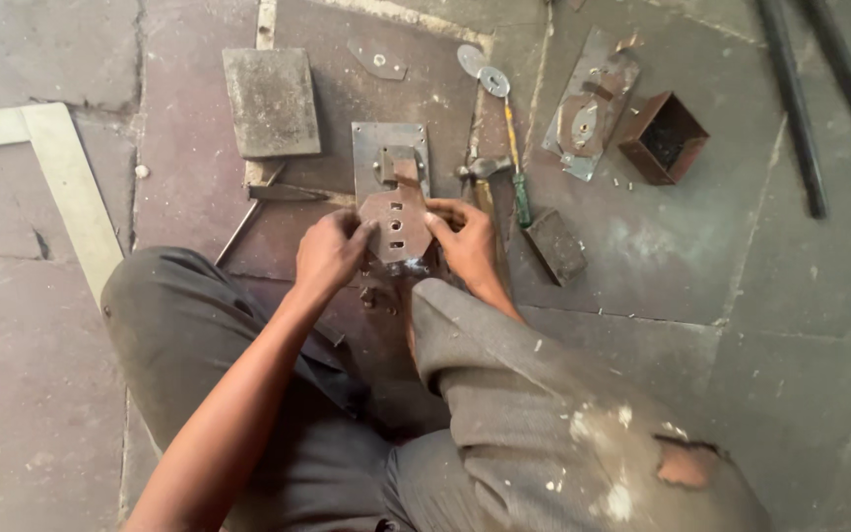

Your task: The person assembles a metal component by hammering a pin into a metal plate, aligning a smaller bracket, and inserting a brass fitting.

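Observation:
I squat on a stone floor and look down between my knees. Both hands grip one rusty, shield-shaped metal plate (395,223) with small slots in it. My left hand (329,251) holds its left edge and my right hand (463,239) holds its right edge. The plate's top end rests against a rectangular steel base plate (366,156) that carries a small raised bracket (399,163).
A hammer (485,169) and a green-handled screwdriver (516,167) lie right of the base plate. A flat metal slab (271,101), a steel square (61,167), another plate assembly (586,108), a rusty open box (664,138), a small block (556,246) and two dark rods (790,99) lie around.

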